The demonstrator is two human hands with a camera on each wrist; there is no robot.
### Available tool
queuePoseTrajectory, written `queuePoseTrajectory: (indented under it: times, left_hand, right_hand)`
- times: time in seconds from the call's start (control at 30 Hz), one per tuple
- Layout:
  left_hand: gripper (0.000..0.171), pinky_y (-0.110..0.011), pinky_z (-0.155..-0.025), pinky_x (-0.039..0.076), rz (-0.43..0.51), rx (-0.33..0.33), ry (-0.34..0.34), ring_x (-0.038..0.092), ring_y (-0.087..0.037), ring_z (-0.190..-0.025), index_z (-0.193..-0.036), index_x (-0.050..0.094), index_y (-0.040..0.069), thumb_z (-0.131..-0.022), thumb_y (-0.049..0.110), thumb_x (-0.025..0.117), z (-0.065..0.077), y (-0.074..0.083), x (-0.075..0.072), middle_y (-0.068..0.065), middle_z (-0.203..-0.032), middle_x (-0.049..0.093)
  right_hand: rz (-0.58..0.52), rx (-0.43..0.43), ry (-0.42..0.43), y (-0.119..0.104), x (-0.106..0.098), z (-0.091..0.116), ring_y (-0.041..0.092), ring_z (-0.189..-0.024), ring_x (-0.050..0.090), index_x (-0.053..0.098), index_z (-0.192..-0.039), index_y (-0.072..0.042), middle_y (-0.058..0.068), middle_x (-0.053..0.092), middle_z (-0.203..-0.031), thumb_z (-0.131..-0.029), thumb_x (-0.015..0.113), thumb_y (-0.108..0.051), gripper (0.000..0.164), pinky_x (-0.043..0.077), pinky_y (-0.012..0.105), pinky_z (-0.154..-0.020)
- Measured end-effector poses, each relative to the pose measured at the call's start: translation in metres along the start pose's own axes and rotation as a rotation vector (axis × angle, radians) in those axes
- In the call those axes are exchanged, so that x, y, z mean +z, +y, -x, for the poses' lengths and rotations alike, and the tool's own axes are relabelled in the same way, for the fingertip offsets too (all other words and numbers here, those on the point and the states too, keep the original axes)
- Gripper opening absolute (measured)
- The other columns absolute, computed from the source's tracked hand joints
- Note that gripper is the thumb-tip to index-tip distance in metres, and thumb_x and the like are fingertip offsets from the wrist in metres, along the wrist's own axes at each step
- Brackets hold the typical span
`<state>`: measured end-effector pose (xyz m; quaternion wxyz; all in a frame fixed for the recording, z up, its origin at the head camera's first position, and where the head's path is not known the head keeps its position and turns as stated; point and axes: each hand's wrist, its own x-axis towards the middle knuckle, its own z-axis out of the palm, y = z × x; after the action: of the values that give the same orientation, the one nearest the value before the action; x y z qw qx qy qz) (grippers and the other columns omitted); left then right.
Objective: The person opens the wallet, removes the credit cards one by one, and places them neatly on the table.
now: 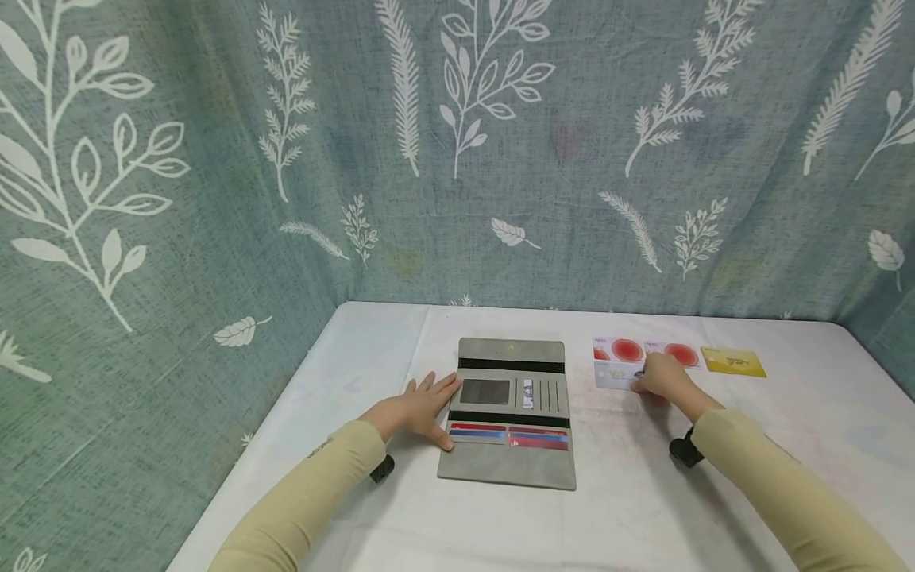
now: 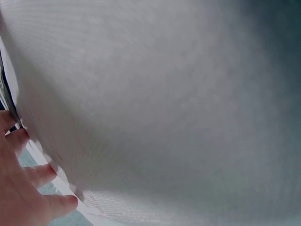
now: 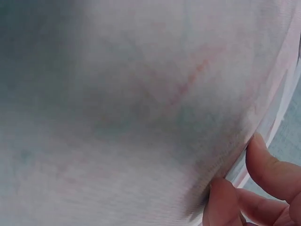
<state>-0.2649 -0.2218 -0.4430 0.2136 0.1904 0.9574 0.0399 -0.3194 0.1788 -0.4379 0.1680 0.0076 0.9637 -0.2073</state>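
A grey trifold wallet (image 1: 506,467) lies unfolded on the white table. It has a dark window pocket (image 1: 484,392), a patterned card (image 1: 527,394) in one slot, and several red and blue cards (image 1: 538,438) in the lower slots. My left hand (image 1: 418,409) rests with spread fingers on the wallet's left edge. Off to the right, my right hand (image 1: 668,376) has its thumb and fingers bent at the right end of a pale card (image 1: 613,374), pinching its edge; part of this card is hidden. Two white cards with red circles (image 1: 627,349) lie just behind it.
A yellow card (image 1: 734,361) lies to the right of the red-circled cards. The white tablecloth (image 1: 629,516) covers the table up to a green leaf-patterned curtain (image 1: 457,214) at the back. Dark wrist devices (image 1: 686,450) show under the sleeves.
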Motion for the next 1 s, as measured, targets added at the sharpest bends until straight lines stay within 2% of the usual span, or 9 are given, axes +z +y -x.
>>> queuePoseTrajectory:
  times: [0.23,0.5,0.73,1.0]
  left_hand:
    - [0.113,-0.059,-0.107,0.005,0.018,0.003,0.001,0.001,-0.038,-0.139,-0.148,0.012,0.014,-0.064,0.056,0.074,-0.001,-0.002,-0.001,-0.003,-0.155,0.006]
    - [0.112,-0.060,-0.107,0.005,0.017,0.000,0.001,0.002,-0.038,-0.139,-0.148,0.013,0.013,-0.064,0.055,0.074,0.001,-0.002,-0.001,-0.003,-0.155,0.006]
    - [0.112,-0.059,-0.108,0.005,0.016,-0.008,-0.005,0.001,-0.037,-0.139,-0.148,0.012,0.014,-0.064,0.056,0.073,0.000,-0.001,-0.001,-0.001,-0.155,0.005]
    - [0.113,-0.058,-0.108,0.004,0.015,-0.010,-0.012,0.000,-0.037,-0.139,-0.148,0.012,0.014,-0.064,0.057,0.073,0.000,0.000,-0.001,-0.002,-0.155,0.005]
  right_hand:
    - [0.004,-0.017,0.019,-0.001,0.002,0.001,0.023,-0.068,0.051,0.055,-0.104,0.015,0.016,0.054,-0.079,-0.080,0.070,-0.015,0.041,0.043,0.024,-0.053]
    - [-0.022,-0.024,0.031,0.000,0.003,0.001,0.024,-0.070,0.050,0.054,-0.105,0.015,0.018,0.054,-0.083,-0.080,0.070,-0.014,0.042,0.042,0.025,-0.054]
    - [-0.074,0.007,0.001,0.002,-0.003,0.002,0.026,-0.079,0.051,0.049,-0.117,0.016,0.025,0.056,-0.101,-0.080,0.070,-0.018,0.055,0.045,0.026,-0.061]
    - [-0.161,-0.066,0.069,-0.013,-0.013,0.015,0.013,-0.052,0.049,0.048,-0.119,0.016,0.021,0.055,-0.092,-0.084,0.064,-0.015,0.050,0.046,0.023,-0.050]
